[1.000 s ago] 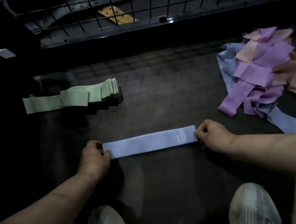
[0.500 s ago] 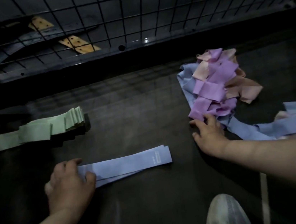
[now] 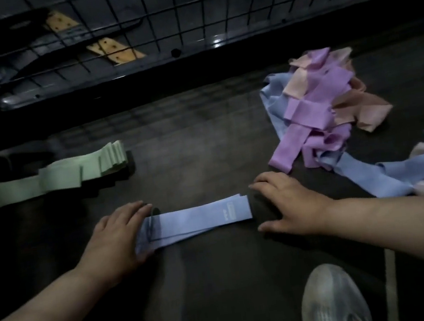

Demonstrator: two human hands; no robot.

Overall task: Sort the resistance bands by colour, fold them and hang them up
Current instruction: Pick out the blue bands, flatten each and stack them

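Note:
A small stack of flat blue bands (image 3: 200, 219) lies on the dark floor in front of me. My left hand (image 3: 115, 235) rests flat on its left end, fingers straight. My right hand (image 3: 289, 202) lies spread on the floor just right of the stack's right end and holds nothing. A mixed heap of purple, pink and blue bands (image 3: 317, 108) sits at the right, and loose blue bands (image 3: 369, 174) trail from it toward my right forearm. A row of folded green bands (image 3: 54, 175) lies at the left.
A black wire grid panel (image 3: 185, 7) on a dark metal frame (image 3: 139, 67) stands across the far side. My two light shoes (image 3: 335, 303) are at the bottom edge. A pale line on the floor runs down at the right.
My right hand has drawn back from the mixed heap to the right end of the blue stack. My left hand stays on the stack's left end. The camera has shifted.

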